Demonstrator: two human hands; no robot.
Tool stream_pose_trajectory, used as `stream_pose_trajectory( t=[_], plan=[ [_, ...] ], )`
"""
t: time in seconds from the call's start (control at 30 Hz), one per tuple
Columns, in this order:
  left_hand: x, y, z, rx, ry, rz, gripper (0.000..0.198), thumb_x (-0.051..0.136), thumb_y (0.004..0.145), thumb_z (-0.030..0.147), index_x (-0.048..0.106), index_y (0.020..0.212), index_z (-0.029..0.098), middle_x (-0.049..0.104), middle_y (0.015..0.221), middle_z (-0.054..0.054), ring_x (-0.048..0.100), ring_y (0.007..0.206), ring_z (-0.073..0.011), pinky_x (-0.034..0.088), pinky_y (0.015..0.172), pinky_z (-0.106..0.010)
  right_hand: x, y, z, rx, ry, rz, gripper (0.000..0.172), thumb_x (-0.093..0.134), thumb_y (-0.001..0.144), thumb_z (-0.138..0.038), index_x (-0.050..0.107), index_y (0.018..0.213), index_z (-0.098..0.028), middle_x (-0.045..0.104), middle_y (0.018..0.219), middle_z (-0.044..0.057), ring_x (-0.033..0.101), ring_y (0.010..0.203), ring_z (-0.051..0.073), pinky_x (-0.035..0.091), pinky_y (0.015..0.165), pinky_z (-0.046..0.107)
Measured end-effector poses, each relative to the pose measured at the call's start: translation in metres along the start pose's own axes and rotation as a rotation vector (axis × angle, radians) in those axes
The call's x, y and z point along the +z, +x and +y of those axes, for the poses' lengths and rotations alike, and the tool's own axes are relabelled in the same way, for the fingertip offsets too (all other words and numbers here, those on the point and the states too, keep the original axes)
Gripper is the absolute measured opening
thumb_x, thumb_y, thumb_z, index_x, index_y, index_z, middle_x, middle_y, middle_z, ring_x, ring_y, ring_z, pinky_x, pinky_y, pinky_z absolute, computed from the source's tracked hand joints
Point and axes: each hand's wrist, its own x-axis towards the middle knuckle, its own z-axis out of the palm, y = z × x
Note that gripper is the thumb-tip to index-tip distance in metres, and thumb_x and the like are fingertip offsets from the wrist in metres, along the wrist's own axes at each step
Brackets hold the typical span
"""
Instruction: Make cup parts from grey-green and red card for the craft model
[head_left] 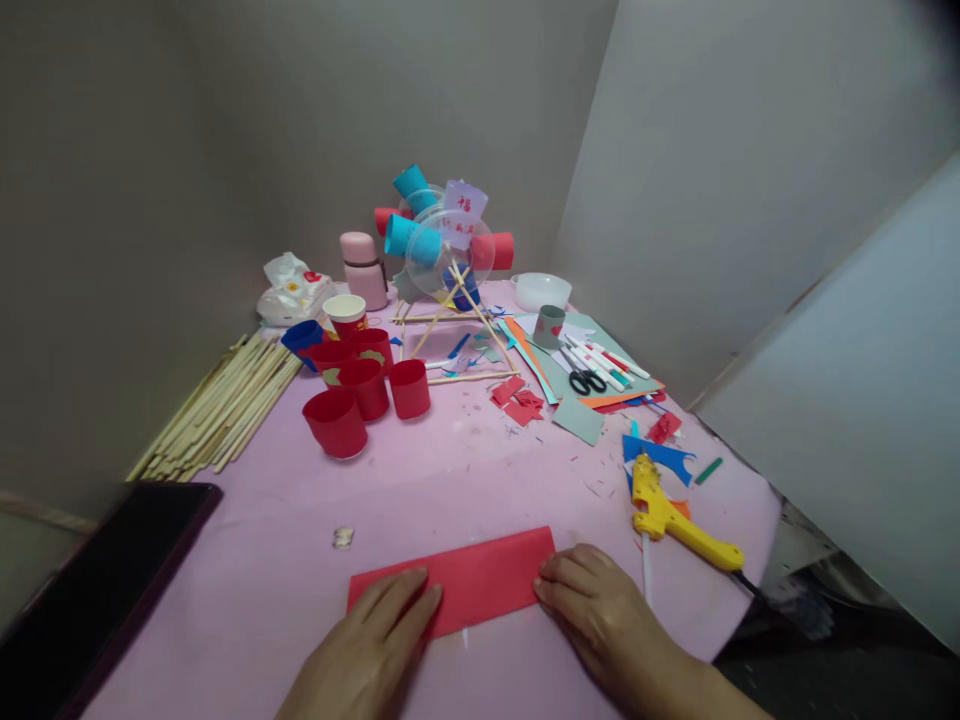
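A folded strip of red paper (487, 578) lies on the table in front of me, slightly slanted. My left hand (375, 640) rests over its left part with the fingers stretched out flat on the paper; the thumb is hidden. At the right end, my right hand (592, 605) has its bent fingers together on the short edge of the paper. A small beige scrap (343, 538) lies just beyond the paper's left end. To the right of my right hand is a yellow glue gun (667, 515) with a glue stick (646, 570) at it.
Red paper-wrapped cups (335, 422) stand left of centre, near wooden sticks (217, 410) and a dark phone-like slab (112, 590). Behind is a stick-framed wheel (450, 250) with coloured cups. Scissors (587, 381), markers (600, 362) and paper scraps (517, 402) lie on the right.
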Motion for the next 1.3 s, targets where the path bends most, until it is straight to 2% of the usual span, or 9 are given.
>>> stream_pose_trajectory(
  t=[0.13, 0.43, 0.53, 0.6, 0.7, 0.9, 1.0, 1.13, 1.3],
  plan=[
    [-0.001, 0.023, 0.016, 0.053, 0.185, 0.035, 0.05, 0.049, 0.084, 0.024, 0.046, 0.134, 0.018, 0.053, 0.134, -0.011, 0.057, 0.114, -0.0324, 0.055, 0.082, -0.044, 0.002, 0.002, 0.001, -0.013, -0.005, -0.016, 0.03, 0.034, 0.092, -0.007, 0.063, 0.092, -0.015, 0.065, 0.078, 0.008, 0.052, 0.071, 0.019, 0.043, 0.067, 0.032],
    [0.019, 0.022, 0.009, 0.191, 0.194, 0.026, 0.04, 0.046, 0.089, 0.025, 0.051, 0.128, 0.019, 0.054, 0.132, -0.003, 0.061, 0.111, -0.0205, 0.056, 0.081, -0.033, -0.007, 0.007, -0.009, 0.069, -0.025, -0.055, 0.027, 0.04, 0.091, -0.011, 0.066, 0.084, -0.016, 0.066, 0.076, 0.007, 0.056, 0.069, 0.02, 0.047, 0.065, 0.033],
    [0.019, 0.02, 0.01, 0.197, 0.164, 0.031, 0.044, 0.046, 0.087, 0.021, 0.049, 0.13, 0.017, 0.054, 0.132, -0.004, 0.059, 0.113, -0.0192, 0.055, 0.083, -0.032, 0.002, 0.02, -0.024, 0.074, -0.077, -0.066, 0.03, 0.041, 0.095, -0.025, 0.063, 0.107, -0.01, 0.069, 0.104, 0.015, 0.062, 0.095, 0.027, 0.049, 0.085, 0.042],
    [0.016, 0.02, 0.01, 0.197, 0.128, 0.04, 0.045, 0.043, 0.085, 0.019, 0.048, 0.13, 0.015, 0.057, 0.13, -0.006, 0.061, 0.111, -0.0187, 0.055, 0.082, -0.033, 0.014, 0.03, -0.034, 0.043, -0.106, -0.159, 0.054, 0.04, 0.095, -0.042, 0.044, 0.133, -0.004, 0.05, 0.137, 0.021, 0.046, 0.125, 0.032, 0.041, 0.1, 0.049],
    [0.01, 0.021, 0.009, 0.219, 0.062, 0.063, 0.045, 0.038, 0.083, 0.016, 0.052, 0.125, 0.014, 0.063, 0.123, -0.007, 0.063, 0.106, -0.0181, 0.055, 0.08, -0.032, 0.032, 0.038, -0.045, 0.098, -0.032, -0.343, 0.08, 0.038, 0.089, -0.06, 0.027, 0.143, -0.003, 0.025, 0.149, 0.021, 0.024, 0.138, 0.033, 0.033, 0.107, 0.052],
    [0.012, 0.013, 0.003, 0.135, -0.067, 0.143, 0.03, 0.044, 0.09, 0.028, 0.058, 0.116, 0.021, 0.069, 0.113, -0.002, 0.066, 0.101, -0.0149, 0.054, 0.082, -0.023, 0.037, 0.033, -0.045, 0.199, 0.056, -0.441, 0.084, 0.033, 0.088, -0.065, 0.026, 0.144, -0.003, 0.019, 0.149, 0.02, 0.018, 0.139, 0.031, 0.028, 0.11, 0.049],
    [0.021, 0.015, 0.01, -0.014, 0.008, 0.173, 0.045, 0.041, 0.091, 0.031, 0.045, 0.132, 0.011, 0.064, 0.122, -0.013, 0.062, 0.108, -0.022, 0.055, 0.084, -0.031, 0.044, 0.03, -0.046, 0.19, -0.026, -0.421, 0.082, 0.032, 0.088, -0.065, 0.032, 0.141, -0.001, 0.024, 0.148, 0.02, 0.024, 0.138, 0.032, 0.033, 0.108, 0.049],
    [0.023, 0.024, 0.021, 0.017, 0.182, 0.08, 0.08, 0.045, 0.087, 0.046, 0.012, 0.145, 0.002, 0.053, 0.131, -0.02, 0.059, 0.113, -0.0318, 0.051, 0.082, -0.045, 0.065, 0.013, -0.042, 0.104, -0.235, -0.212, 0.075, 0.037, 0.088, -0.062, 0.045, 0.134, -0.002, 0.04, 0.141, 0.019, 0.041, 0.13, 0.032, 0.045, 0.1, 0.042],
    [0.009, 0.026, 0.019, 0.057, 0.208, 0.069, 0.082, 0.048, 0.084, 0.05, 0.018, 0.144, 0.005, 0.053, 0.132, -0.014, 0.058, 0.114, -0.0279, 0.046, 0.085, -0.04, 0.06, -0.027, -0.016, 0.046, -0.441, -0.099, 0.081, 0.042, 0.083, -0.065, 0.046, 0.133, -0.001, 0.046, 0.135, 0.025, 0.051, 0.122, 0.036, 0.052, 0.087, 0.043]
  ],
)
